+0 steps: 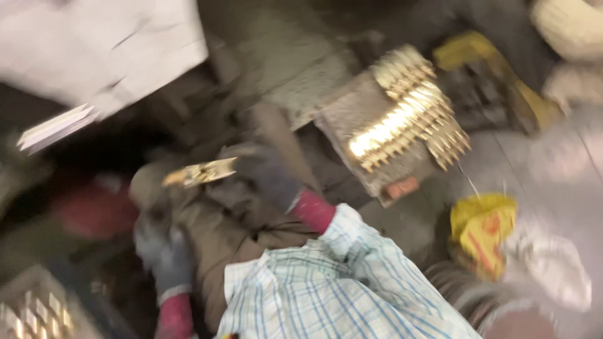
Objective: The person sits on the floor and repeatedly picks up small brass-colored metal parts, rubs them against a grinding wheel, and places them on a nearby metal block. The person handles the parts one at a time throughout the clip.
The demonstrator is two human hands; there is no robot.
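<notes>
The picture is heavily blurred by motion. My right hand point(267, 174), in a dark glove with a red cuff below a checked sleeve, grips a flat shiny brass piece point(201, 172) that sticks out to the left. My left hand point(164, 256), gloved the same way, is lower left, against brown cloth over my lap; its fingers look curled, and I cannot tell whether it holds anything. To the right of my right hand, rows of toothed brass pieces point(408, 119) lie stacked on a grey block point(352, 113).
A yellow bag point(480, 229) and a white bag point(553, 267) lie at the right. A white sheet point(94, 44) fills the top left. A crate point(34, 311) with shiny pieces is at the bottom left. Yellow-and-dark gear point(496, 75) lies behind the stack.
</notes>
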